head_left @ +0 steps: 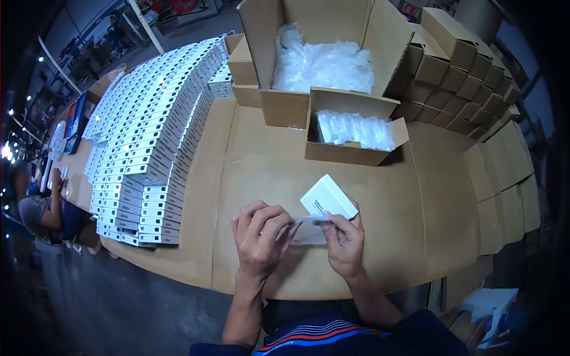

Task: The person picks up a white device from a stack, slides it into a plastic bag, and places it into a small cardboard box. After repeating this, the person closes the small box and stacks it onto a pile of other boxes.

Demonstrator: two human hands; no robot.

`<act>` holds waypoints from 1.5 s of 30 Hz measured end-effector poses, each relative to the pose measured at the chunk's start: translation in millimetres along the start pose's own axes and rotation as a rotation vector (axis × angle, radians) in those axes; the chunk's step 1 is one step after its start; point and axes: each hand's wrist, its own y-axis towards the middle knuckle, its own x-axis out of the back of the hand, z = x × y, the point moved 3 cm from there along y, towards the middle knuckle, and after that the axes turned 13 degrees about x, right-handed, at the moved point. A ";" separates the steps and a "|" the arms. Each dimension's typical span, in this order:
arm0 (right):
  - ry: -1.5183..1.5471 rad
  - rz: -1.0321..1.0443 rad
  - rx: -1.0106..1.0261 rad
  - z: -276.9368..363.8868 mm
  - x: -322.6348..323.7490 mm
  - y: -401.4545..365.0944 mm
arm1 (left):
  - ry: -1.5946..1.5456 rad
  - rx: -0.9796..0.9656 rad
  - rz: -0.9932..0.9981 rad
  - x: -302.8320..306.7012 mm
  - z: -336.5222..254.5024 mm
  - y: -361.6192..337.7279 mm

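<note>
Between my two hands, near the table's front edge, is a clear plastic bag (310,232). My left hand (260,238) pinches one side of the bag's upper edge. My right hand (344,242) grips the other side between thumb and finger, and also holds a small white box (328,199) with dark print, tilted above the bag. Beyond them stands an open cardboard carton (347,154) filled with a row of plastic-wrapped items (356,129).
A large open carton (285,108) of clear plastic bags (323,65) is at the back. Stacked white boxes (148,136) cover the left side. Brown cartons (451,77) are piled at the right. A person (44,207) sits at the far left.
</note>
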 end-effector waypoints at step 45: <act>0.179 0.016 -0.152 -20.9 21.6 -9.2 | -1.412 0.997 0.157 -57.1 46.8 -52.5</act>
